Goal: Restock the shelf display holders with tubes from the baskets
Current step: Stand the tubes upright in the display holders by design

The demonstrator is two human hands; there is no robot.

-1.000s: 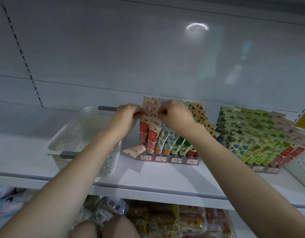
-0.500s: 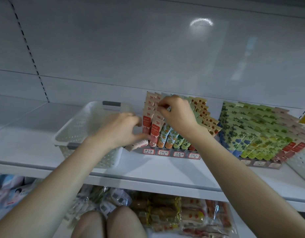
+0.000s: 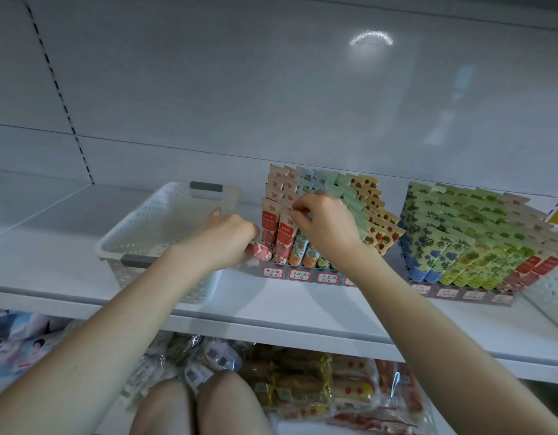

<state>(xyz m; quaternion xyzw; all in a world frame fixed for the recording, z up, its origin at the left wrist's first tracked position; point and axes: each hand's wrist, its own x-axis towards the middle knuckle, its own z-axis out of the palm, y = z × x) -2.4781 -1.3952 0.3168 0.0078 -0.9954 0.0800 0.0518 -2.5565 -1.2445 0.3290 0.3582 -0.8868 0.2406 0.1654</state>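
A tiered display holder [image 3: 273, 273] on the white shelf is packed with rows of upright tubes: pink, orange-blue, green, strawberry. My left hand [image 3: 223, 243] grips a loose pink tube [image 3: 261, 251] lying on its side at the holder's front left corner. Over the middle rows, my right hand [image 3: 326, 222] pinches the flat top ends of standing tubes [image 3: 285, 230] in the pink columns. A white perforated basket [image 3: 139, 229] stands just left of the holder; no tubes show in its visible part.
A second holder [image 3: 459, 291] full of blue, green and red tubes stands to the right, with another white basket [image 3: 553, 287] at the far right edge. Packaged goods [image 3: 302, 384] fill the shelf below. My knees [image 3: 196, 406] show at the bottom.
My left hand came down from the tube tops to the holder's front left and took hold of the lying pink tube. The right hand stayed on the tube tops.
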